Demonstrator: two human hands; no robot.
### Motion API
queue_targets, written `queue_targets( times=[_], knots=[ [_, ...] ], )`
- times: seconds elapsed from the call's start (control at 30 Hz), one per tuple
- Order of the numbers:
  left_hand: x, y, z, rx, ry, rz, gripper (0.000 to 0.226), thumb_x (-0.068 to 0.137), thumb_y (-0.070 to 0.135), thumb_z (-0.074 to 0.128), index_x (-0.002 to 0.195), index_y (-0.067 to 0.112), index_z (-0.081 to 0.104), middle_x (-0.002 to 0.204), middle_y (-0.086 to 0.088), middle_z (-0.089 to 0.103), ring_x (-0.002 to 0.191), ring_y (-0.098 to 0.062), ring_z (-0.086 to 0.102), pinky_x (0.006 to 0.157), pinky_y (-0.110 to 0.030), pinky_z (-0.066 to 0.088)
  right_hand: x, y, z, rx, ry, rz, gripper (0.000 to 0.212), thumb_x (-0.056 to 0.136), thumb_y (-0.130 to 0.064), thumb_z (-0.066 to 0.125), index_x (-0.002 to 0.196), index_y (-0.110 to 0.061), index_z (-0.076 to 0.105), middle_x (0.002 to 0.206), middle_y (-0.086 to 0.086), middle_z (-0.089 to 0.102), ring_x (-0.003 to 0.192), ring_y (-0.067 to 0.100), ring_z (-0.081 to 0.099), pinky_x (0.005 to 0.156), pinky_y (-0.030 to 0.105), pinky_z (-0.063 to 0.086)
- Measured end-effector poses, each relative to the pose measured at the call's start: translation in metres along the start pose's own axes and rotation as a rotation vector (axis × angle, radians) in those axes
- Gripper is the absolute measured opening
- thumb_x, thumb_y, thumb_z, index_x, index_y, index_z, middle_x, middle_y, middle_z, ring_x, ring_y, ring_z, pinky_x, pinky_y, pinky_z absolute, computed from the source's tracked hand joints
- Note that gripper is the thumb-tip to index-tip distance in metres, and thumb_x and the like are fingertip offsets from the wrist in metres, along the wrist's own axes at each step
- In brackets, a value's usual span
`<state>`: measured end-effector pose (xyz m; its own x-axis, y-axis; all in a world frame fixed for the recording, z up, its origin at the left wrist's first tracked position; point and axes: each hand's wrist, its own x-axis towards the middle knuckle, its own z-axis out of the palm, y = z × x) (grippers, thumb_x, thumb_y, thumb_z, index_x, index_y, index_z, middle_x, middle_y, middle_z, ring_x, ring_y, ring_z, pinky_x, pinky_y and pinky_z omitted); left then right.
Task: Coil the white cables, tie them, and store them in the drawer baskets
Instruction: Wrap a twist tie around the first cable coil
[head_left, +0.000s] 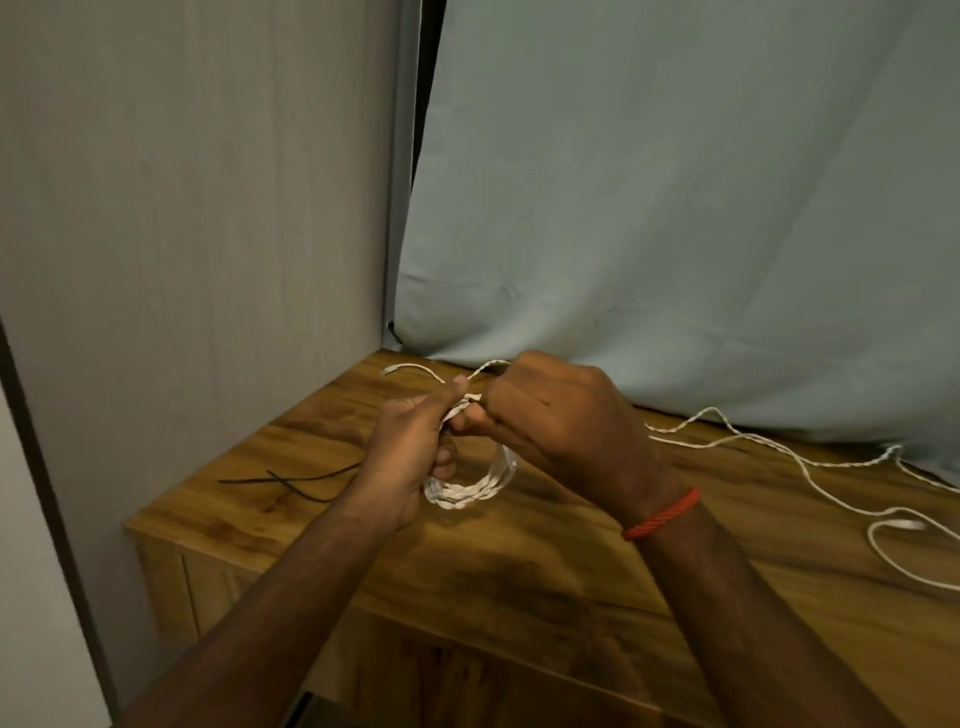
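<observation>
A coiled white cable (470, 491) hangs in a small loop above the wooden cabinet top (519, 561). My left hand (410, 452) grips the coil's upper left side, thumb pressed on the strands. My right hand (550, 415) pinches the cable at the top of the coil. A free end of this cable (410, 368) arcs off to the back left. A second loose white cable (810, 467) lies uncoiled across the right of the cabinet top. No drawer basket is in view.
A thin black tie (291, 480) lies on the cabinet top at the left. A grey wardrobe panel (197, 208) stands along the left side, and a pale blue sheet (675, 208) hangs behind. The cabinet's front edge runs below my forearms.
</observation>
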<state>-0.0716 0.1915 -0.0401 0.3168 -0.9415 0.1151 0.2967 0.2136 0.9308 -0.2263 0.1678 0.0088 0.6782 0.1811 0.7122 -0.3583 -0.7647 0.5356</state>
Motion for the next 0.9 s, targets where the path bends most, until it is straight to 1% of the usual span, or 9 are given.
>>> queue_targets(
  times=[0.1,0.2,0.3,0.37,0.47,0.57,0.67,0.8,0.9],
  knots=[
    [0.001,-0.005,-0.002,0.019,0.017,0.037,0.029,0.094,0.029,0.066,0.073,0.009,0.062,0.057,-0.001,0.055,0.04,-0.011,0.034,0.042,-0.019,0.025,-0.007,-0.003,0.001,0.045,-0.002,0.083,0.017,0.093,-0.026,0.072,0.084,-0.013,0.064,0.069,0.004,0.061,0.063,0.022,0.053,0.055,0.031,0.031],
    [0.004,-0.009,-0.006,0.1,0.01,0.068,0.034,0.092,0.032,0.068,0.07,0.007,0.063,0.057,-0.01,0.042,0.042,-0.014,0.033,0.042,-0.021,0.026,-0.013,-0.003,0.002,0.139,-0.056,0.2,0.025,0.09,-0.034,0.074,0.075,-0.019,0.061,0.067,-0.004,0.058,0.063,0.014,0.049,0.055,0.028,0.034],
    [0.002,-0.013,-0.007,0.215,0.004,0.128,0.041,0.091,0.034,0.068,0.064,0.004,0.064,0.056,-0.013,0.041,0.039,-0.016,0.033,0.043,-0.022,0.026,-0.021,-0.004,0.004,0.212,-0.156,0.323,0.029,0.087,-0.042,0.073,0.074,-0.023,0.056,0.066,-0.014,0.046,0.062,0.007,0.041,0.052,0.032,0.04],
    [0.0,-0.015,-0.008,0.286,0.002,0.187,0.045,0.091,0.034,0.068,0.065,-0.001,0.064,0.05,-0.013,0.043,0.037,-0.015,0.034,0.041,-0.023,0.028,-0.026,-0.003,0.006,0.358,-0.178,0.496,0.03,0.082,-0.045,0.076,0.074,-0.023,0.057,0.064,-0.013,0.049,0.06,0.007,0.043,0.053,0.034,0.041],
    [-0.001,-0.019,-0.01,0.336,0.005,0.258,0.037,0.091,0.029,0.069,0.07,-0.002,0.07,0.051,-0.005,0.056,0.039,-0.007,0.042,0.047,-0.026,0.035,-0.032,-0.001,0.004,0.71,-0.142,0.836,0.027,0.072,-0.034,0.087,0.073,-0.021,0.064,0.062,-0.011,0.056,0.057,0.006,0.047,0.054,0.031,0.042],
    [0.0,-0.022,-0.011,0.32,0.023,0.309,0.031,0.088,0.022,0.073,0.066,-0.001,0.072,0.055,-0.001,0.065,0.05,-0.007,0.054,0.058,-0.03,0.041,-0.035,0.001,0.001,0.969,-0.071,1.054,0.019,0.071,-0.018,0.087,0.078,-0.012,0.07,0.064,-0.01,0.061,0.058,0.004,0.051,0.054,0.02,0.045],
    [0.001,-0.026,-0.012,0.37,0.013,0.389,0.03,0.088,0.019,0.074,0.062,0.003,0.072,0.059,-0.004,0.068,0.056,-0.012,0.06,0.06,-0.033,0.046,-0.037,0.005,-0.003,1.138,-0.034,1.103,0.02,0.07,-0.013,0.083,0.086,-0.008,0.073,0.072,-0.001,0.069,0.063,0.011,0.061,0.056,0.024,0.053],
    [-0.002,-0.026,-0.012,0.489,-0.041,0.493,0.036,0.089,0.019,0.073,0.054,0.013,0.069,0.062,-0.003,0.069,0.06,-0.019,0.065,0.06,-0.036,0.05,-0.031,0.002,-0.007,1.081,0.035,1.005,0.026,0.07,-0.003,0.083,0.094,-0.006,0.073,0.088,0.01,0.073,0.083,0.019,0.07,0.079,0.035,0.061],
    [-0.004,-0.024,-0.011,0.544,-0.09,0.571,0.032,0.083,0.029,0.072,0.052,0.02,0.068,0.061,0.001,0.068,0.059,-0.015,0.065,0.06,-0.035,0.05,-0.025,-0.004,-0.009,1.048,0.068,0.951,0.037,0.067,-0.008,0.086,0.1,-0.012,0.071,0.086,0.006,0.072,0.081,0.021,0.07,0.076,0.036,0.06]
  ],
)
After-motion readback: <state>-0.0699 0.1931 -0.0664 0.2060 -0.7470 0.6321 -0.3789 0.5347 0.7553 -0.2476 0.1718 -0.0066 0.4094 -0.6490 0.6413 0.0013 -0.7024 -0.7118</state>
